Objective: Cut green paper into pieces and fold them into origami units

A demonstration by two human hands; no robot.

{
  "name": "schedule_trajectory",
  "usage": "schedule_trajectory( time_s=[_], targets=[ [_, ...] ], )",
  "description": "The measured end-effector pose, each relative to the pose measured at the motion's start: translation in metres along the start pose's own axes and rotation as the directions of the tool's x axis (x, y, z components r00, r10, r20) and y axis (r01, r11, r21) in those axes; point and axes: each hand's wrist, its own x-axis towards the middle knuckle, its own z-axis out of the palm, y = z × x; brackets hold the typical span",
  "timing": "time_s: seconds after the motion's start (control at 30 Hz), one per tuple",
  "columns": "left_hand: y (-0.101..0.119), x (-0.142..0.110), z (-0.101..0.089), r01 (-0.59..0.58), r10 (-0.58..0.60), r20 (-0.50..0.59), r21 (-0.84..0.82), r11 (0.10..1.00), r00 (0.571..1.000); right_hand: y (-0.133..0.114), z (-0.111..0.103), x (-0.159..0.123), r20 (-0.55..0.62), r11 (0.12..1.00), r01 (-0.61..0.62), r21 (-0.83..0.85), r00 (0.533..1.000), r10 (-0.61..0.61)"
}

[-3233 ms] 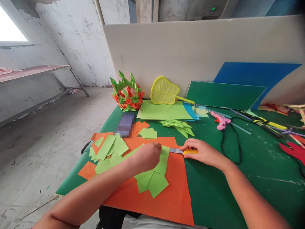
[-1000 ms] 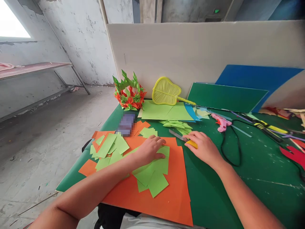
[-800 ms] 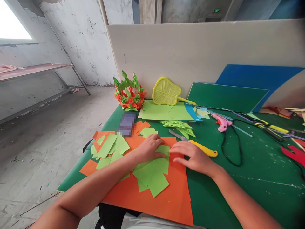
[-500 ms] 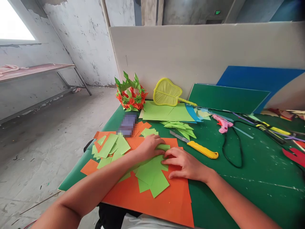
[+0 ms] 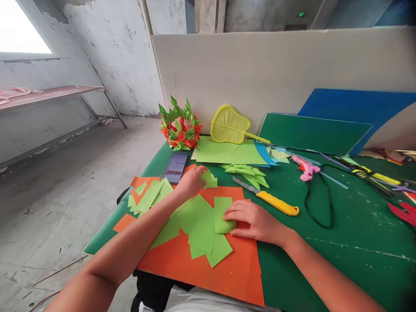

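My left hand (image 5: 191, 181) reaches over a small pile of light-green paper pieces (image 5: 211, 179), its fingertips at the upper left side. Its fingers look loosely stretched, and the thumb is partly hidden. My right hand (image 5: 255, 220) lies on a flat green paper rectangle (image 5: 222, 212), fingertips on its right side and thumb apart. Below and left, more green paper squares (image 5: 202, 227) overlap on large orange sheets (image 5: 234, 277). Left of my left forearm, another heap of green pieces (image 5: 152, 195) lies with orange scraps (image 5: 125, 222).
A yellow-handled utility knife (image 5: 277, 203), its blade exposed, lies beyond my right hand. Behind are folded green pieces (image 5: 248, 174), a phone (image 5: 175, 168), a green-and-orange paper crown (image 5: 180, 128) and a yellow fan (image 5: 230, 125). A pink glue gun (image 5: 305, 168) trails its black cord.
My left hand has moved up and left, away from the right hand, to the small green pile. The curled green paper between my hands now lies flat under my right fingertips.
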Motion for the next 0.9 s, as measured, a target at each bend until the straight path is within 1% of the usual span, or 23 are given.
schedule_trajectory(
  time_s=[0.07, 0.13, 0.17, 0.2, 0.23, 0.27, 0.33, 0.4, 0.43, 0.5, 0.53, 0.63, 0.7, 0.8, 0.9],
  targets=[
    [-0.003, 0.0, -0.005, -0.039, 0.042, -0.046, 0.059, 0.997, 0.998, 0.0, 0.001, 0.0, -0.021, 1.0, 0.011, -0.002, 1.0, -0.011],
    [-0.003, -0.001, -0.017, -0.071, 0.078, -0.047, 0.129, 0.989, 0.996, 0.0, 0.001, -0.001, -0.043, 1.0, 0.023, 0.009, 0.999, -0.023],
    [-0.002, -0.002, -0.026, -0.064, 0.065, 0.001, 0.151, 0.986, 0.998, 0.001, 0.002, -0.001, -0.056, 0.999, 0.028, 0.017, 0.998, -0.027],
    [0.0, -0.005, -0.036, -0.059, 0.046, 0.084, 0.16, 0.985, 0.995, 0.001, 0.003, -0.001, -0.071, 0.999, 0.031, 0.026, 0.997, -0.029],
    [0.001, -0.008, -0.047, -0.072, 0.044, 0.18, 0.153, 0.986, 0.983, 0.002, 0.004, -0.002, -0.086, 0.999, 0.034, 0.034, 0.996, -0.031],
    [0.003, -0.011, -0.058, -0.126, 0.081, 0.299, 0.132, 0.983, 0.951, 0.003, 0.005, -0.002, -0.101, 0.998, 0.037, 0.041, 0.994, -0.033],
    [0.005, -0.022, -0.077, -0.208, 0.143, 0.488, 0.082, 0.975, 0.861, 0.004, 0.006, -0.003, -0.128, 0.997, 0.05, 0.055, 0.991, -0.042],
    [0.006, -0.036, -0.087, -0.285, 0.239, 0.554, -0.004, 0.959, 0.798, 0.005, 0.006, -0.004, -0.155, 0.996, 0.061, 0.071, 0.987, -0.05],
    [0.005, -0.045, -0.088, -0.322, 0.291, 0.546, -0.04, 0.946, 0.786, 0.006, 0.005, -0.004, -0.17, 0.995, 0.066, 0.079, 0.984, -0.052],
    [0.005, -0.066, -0.082, -0.389, 0.355, 0.564, -0.066, 0.919, 0.745, 0.005, 0.003, -0.004, -0.204, 0.993, 0.072, 0.092, 0.978, -0.052],
    [0.005, -0.077, -0.076, -0.388, 0.343, 0.575, -0.048, 0.92, 0.743, 0.005, 0.002, -0.004, -0.225, 0.993, 0.074, 0.096, 0.973, -0.05],
    [0.008, -0.108, -0.053, -0.346, 0.272, 0.566, 0.023, 0.938, 0.778, 0.005, 0.002, -0.002, -0.296, 0.992, 0.074, 0.105, 0.954, -0.04],
    [0.012, -0.12, -0.037, -0.36, 0.267, 0.55, 0.065, 0.931, 0.791, 0.005, 0.003, -0.001, -0.313, 0.991, 0.072, 0.108, 0.949, -0.035],
    [0.018, -0.124, -0.017, -0.419, 0.339, 0.461, 0.081, 0.904, 0.82, 0.005, 0.006, 0.0, -0.294, 0.992, 0.062, 0.114, 0.955, -0.026],
    [0.023, -0.117, -0.004, -0.472, 0.408, 0.367, 0.102, 0.876, 0.836, 0.004, 0.005, 0.0, -0.309, 0.992, 0.053, 0.113, 0.951, -0.016]
  ],
)
